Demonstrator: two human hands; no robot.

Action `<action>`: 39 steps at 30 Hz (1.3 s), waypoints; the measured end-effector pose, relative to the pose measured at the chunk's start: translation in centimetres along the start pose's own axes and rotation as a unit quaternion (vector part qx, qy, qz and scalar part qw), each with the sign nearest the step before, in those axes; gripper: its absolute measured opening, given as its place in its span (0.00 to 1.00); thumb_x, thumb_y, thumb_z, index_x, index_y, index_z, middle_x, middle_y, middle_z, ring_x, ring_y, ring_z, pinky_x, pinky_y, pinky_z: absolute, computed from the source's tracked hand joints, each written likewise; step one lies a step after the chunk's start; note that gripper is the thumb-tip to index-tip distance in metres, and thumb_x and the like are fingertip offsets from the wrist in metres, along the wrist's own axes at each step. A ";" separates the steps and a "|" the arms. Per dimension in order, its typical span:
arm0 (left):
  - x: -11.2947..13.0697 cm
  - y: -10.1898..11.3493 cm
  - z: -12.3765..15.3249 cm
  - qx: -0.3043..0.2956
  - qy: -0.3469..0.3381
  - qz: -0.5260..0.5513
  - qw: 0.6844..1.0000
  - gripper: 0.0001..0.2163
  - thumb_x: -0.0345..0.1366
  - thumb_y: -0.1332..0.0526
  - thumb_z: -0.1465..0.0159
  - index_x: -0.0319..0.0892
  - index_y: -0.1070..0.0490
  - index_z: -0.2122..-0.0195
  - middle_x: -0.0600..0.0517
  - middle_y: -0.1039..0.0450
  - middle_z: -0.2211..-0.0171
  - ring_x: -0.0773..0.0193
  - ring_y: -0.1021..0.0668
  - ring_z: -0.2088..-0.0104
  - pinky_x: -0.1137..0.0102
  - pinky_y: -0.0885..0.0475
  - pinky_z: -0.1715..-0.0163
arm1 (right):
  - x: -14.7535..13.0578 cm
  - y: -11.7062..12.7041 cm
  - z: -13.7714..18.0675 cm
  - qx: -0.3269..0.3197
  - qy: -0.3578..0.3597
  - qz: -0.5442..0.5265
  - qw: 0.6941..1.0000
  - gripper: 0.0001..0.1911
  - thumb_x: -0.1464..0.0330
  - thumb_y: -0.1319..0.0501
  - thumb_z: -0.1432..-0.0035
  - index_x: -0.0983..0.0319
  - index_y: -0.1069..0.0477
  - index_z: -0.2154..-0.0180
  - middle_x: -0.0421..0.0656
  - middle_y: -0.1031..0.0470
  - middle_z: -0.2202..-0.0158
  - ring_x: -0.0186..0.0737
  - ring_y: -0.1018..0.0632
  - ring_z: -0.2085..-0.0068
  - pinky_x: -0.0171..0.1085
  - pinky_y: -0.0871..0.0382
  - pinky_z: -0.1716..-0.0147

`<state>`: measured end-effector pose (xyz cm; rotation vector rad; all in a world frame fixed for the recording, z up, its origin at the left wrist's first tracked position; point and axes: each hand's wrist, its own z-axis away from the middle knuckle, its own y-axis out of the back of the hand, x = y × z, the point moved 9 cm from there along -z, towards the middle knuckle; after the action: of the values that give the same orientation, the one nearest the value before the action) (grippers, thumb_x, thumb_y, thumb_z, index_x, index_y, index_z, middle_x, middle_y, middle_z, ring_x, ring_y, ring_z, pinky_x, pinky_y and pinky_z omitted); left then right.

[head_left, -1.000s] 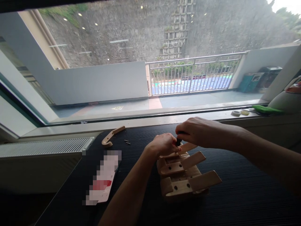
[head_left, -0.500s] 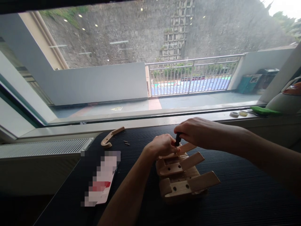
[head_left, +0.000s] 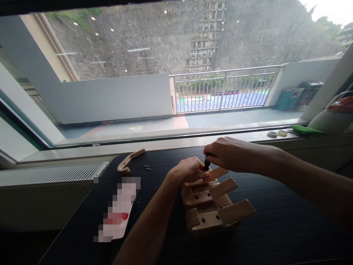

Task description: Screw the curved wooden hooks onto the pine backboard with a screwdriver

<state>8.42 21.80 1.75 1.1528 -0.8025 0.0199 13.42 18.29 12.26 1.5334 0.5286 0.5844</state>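
Head view: one pale wooden assembly, a thick block-like base (head_left: 224,201) with rounded edges, lying directly below and on the near side of both hands, bearing three smooth, flat-ended wooden bars (head_left: 239,213) that slant out to the right; the nearest two each show a pair of dark round holes. One black-handled tool (head_left: 206,162), upright and slightly tilted, its handle gripped in the closed fingers of the right hand (head_left: 224,152). Left hand (head_left: 190,171): fingers bunched at the tool's lower end, over the farthest bar; whether they pinch anything cannot be told. Supporting surface: black tabletop (head_left: 278,198), finely ribbed. Left of the hands: one loose hook-shaped pale wooden piece (head_left: 129,161), drilled; two small metallic screws (head_left: 147,168), side by side; nearer the body, one flat pinkish-white object with a red patch (head_left: 118,219), pixelated and illegible. Beyond the hands, a white window sill (head_left: 171,144); far right on it, ring-shaped tape rolls (head_left: 272,134), a bright green cloth (head_left: 307,130) and a rounded white vessel (head_left: 331,119), cut off by the frame. Obscured: the tool's tip and much of the farthest bar, both behind the left hand.
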 end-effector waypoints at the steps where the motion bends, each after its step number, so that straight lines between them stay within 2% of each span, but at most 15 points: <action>1: 0.0 0.1 0.0 0.002 0.000 -0.001 1.000 0.14 0.46 0.40 0.48 0.41 0.23 0.72 0.55 0.35 0.79 0.70 0.37 0.78 0.74 0.45 0.79 | 0.1 0.1 0.0 0.000 0.005 -0.013 1.000 0.10 0.69 0.47 0.42 0.63 0.28 0.67 0.41 0.28 0.76 0.31 0.35 0.78 0.33 0.50 0.78; 3: 0.1 0.1 0.1 -0.001 -0.001 -0.002 1.000 0.13 0.45 0.40 0.48 0.41 0.23 0.72 0.55 0.34 0.79 0.70 0.37 0.78 0.74 0.44 0.79 | 0.2 0.2 0.0 -0.006 0.017 -0.039 0.999 0.10 0.69 0.47 0.43 0.61 0.28 0.65 0.40 0.27 0.75 0.31 0.34 0.77 0.32 0.49 0.77; 7: 0.3 0.0 0.2 -0.011 -0.012 -0.002 1.000 0.13 0.45 0.41 0.47 0.40 0.23 0.72 0.55 0.34 0.79 0.70 0.36 0.77 0.74 0.43 0.78 | 0.0 -0.2 0.0 -0.014 0.048 -0.049 0.998 0.12 0.71 0.49 0.42 0.62 0.29 0.73 0.40 0.28 0.77 0.30 0.35 0.77 0.33 0.48 0.75; 10: 0.1 0.0 0.1 -0.015 -0.004 0.002 1.000 0.13 0.45 0.41 0.47 0.41 0.24 0.72 0.54 0.34 0.78 0.69 0.35 0.77 0.74 0.43 0.79 | -0.2 -0.4 -0.1 -0.002 0.057 -0.043 0.997 0.12 0.71 0.49 0.42 0.62 0.29 0.73 0.39 0.29 0.78 0.30 0.36 0.77 0.33 0.48 0.75; 18: -0.4 -0.2 0.0 -0.026 0.003 0.018 0.999 0.14 0.46 0.41 0.48 0.41 0.23 0.71 0.54 0.32 0.78 0.68 0.33 0.76 0.74 0.41 0.78 | -0.3 -0.4 -0.4 -0.002 0.020 -0.015 1.000 0.14 0.69 0.48 0.41 0.63 0.29 0.74 0.40 0.30 0.79 0.30 0.37 0.78 0.33 0.49 0.76; 28: 0.1 0.2 0.1 -0.010 -0.006 -0.035 0.999 0.14 0.46 0.41 0.47 0.41 0.25 0.72 0.53 0.29 0.76 0.68 0.32 0.76 0.74 0.40 0.77 | -0.8 0.2 -0.7 0.006 -0.015 0.007 1.000 0.14 0.65 0.46 0.42 0.64 0.27 0.74 0.41 0.32 0.81 0.30 0.39 0.80 0.33 0.52 0.79; 32: 0.1 0.2 0.1 -0.010 -0.014 -0.019 1.000 0.14 0.46 0.40 0.48 0.40 0.24 0.72 0.53 0.29 0.76 0.67 0.31 0.75 0.74 0.39 0.76 | -0.7 0.2 -0.3 -0.020 0.006 -0.034 0.999 0.09 0.66 0.45 0.45 0.60 0.26 0.67 0.37 0.31 0.80 0.29 0.39 0.81 0.32 0.51 0.79; 36: 0.0 0.1 0.1 -0.007 -0.016 -0.001 1.000 0.14 0.45 0.40 0.48 0.40 0.23 0.71 0.54 0.31 0.77 0.68 0.32 0.75 0.75 0.41 0.77 | -0.5 0.2 0.0 -0.006 0.040 -0.046 0.998 0.10 0.70 0.47 0.43 0.60 0.28 0.72 0.37 0.30 0.79 0.29 0.38 0.79 0.32 0.50 0.78; 39: -0.1 -0.1 0.0 -0.012 -0.011 0.005 1.000 0.14 0.46 0.40 0.48 0.40 0.23 0.71 0.54 0.32 0.78 0.69 0.33 0.76 0.75 0.41 0.77 | -0.2 -0.2 0.0 0.004 0.043 -0.045 0.998 0.11 0.69 0.48 0.43 0.60 0.28 0.72 0.37 0.31 0.80 0.29 0.38 0.79 0.32 0.50 0.78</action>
<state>8.34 21.77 1.63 1.1272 -0.8255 0.0066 13.33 18.16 12.01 1.4880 0.6627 0.5819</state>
